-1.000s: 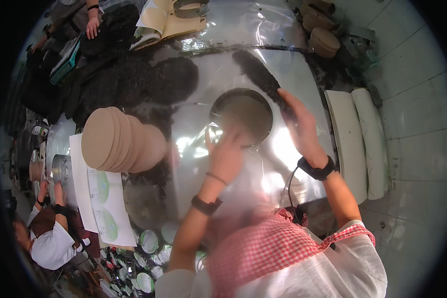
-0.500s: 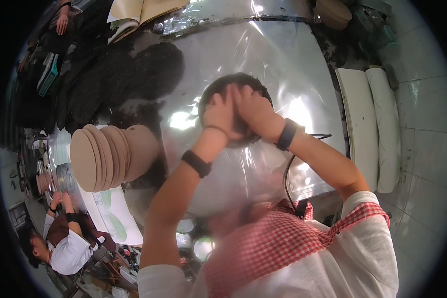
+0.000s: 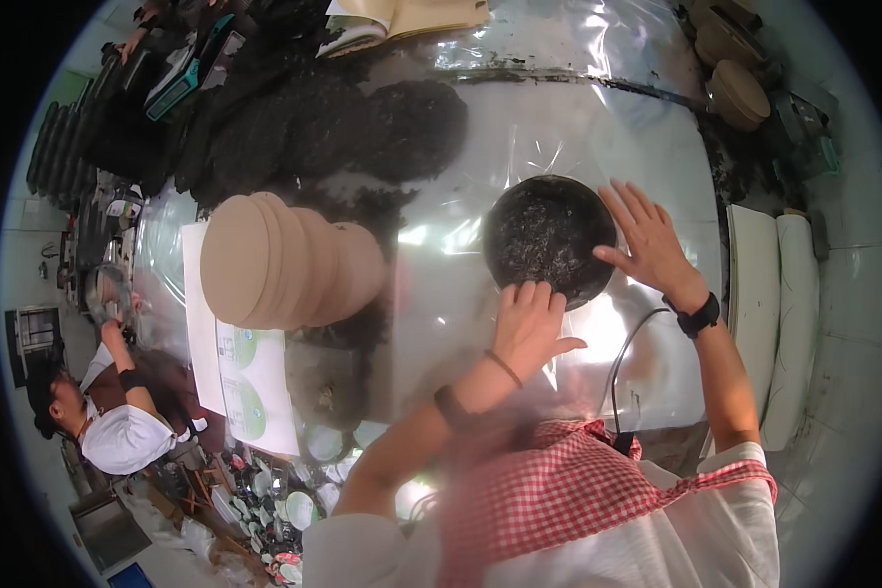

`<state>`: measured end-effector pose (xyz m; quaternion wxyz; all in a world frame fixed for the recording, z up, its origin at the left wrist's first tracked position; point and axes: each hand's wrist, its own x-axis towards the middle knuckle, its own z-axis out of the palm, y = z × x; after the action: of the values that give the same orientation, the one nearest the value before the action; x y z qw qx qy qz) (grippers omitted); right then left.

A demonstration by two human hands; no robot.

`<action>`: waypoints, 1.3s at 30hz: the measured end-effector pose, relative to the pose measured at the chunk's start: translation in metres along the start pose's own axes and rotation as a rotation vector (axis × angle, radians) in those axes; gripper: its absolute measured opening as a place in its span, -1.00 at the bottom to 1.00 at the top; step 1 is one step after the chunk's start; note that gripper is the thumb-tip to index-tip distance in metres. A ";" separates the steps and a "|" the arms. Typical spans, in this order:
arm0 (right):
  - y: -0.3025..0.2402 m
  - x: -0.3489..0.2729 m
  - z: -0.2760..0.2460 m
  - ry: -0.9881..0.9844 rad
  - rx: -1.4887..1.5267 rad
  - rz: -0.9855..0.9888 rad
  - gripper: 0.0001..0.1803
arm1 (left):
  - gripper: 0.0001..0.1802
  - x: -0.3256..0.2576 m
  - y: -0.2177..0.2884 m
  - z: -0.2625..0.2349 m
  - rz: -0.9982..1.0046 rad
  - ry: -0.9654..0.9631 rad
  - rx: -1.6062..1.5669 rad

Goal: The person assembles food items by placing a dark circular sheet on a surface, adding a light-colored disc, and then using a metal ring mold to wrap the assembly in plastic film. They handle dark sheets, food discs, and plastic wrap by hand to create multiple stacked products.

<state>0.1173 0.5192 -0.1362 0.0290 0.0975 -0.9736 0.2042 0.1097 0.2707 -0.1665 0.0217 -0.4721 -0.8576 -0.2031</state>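
Note:
A round, near-black disc of packed, clay-like material [image 3: 547, 235] lies on clear plastic sheeting [image 3: 461, 323]. Its top is rough, with pale shiny specks; I cannot tell whether a rim or mould surrounds it. My left hand [image 3: 529, 328] rests its fingertips on the near edge, thumb stretched out to the right. At the right side my right hand [image 3: 652, 245] has its fingers spread, the thumb at the disc's edge. Neither hand grasps anything. Left of the disc, a leaning stack of round tan boards [image 3: 294, 260] stands close by.
A spread of black material [image 3: 402, 127] covers the table's far left. Long pale rolls [image 3: 789, 323] stand along the right. Round tan boards [image 3: 738, 95] sit far right. A thin black cable [image 3: 619, 363] loops near my apron. A co-worker [image 3: 127, 431] works at left.
Both hands were together on top of the disc; they have parted, the left to the near edge, the right to the right side. The view has shifted, so the disc's top now shows.

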 end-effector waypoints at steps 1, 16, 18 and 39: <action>0.010 -0.006 -0.003 -0.223 0.193 0.111 -0.22 | -0.59 -0.016 0.001 0.006 0.039 -0.002 -0.004; -0.062 0.258 0.169 0.109 -0.432 -0.278 -0.46 | -0.81 -0.100 0.001 -0.021 0.103 -0.186 -0.076; -0.066 0.258 0.153 -0.079 -0.384 -0.301 -0.57 | -0.72 -0.086 0.009 -0.048 0.068 -0.380 -0.113; -0.113 -0.099 0.029 0.070 -0.299 -0.452 -0.57 | -0.33 -0.029 -0.018 -0.042 0.003 0.097 -0.159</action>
<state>0.2367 0.4241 -0.1278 0.1216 0.2996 -0.9450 0.0495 0.1046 0.2237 -0.1402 0.0259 -0.4633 -0.8360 -0.2929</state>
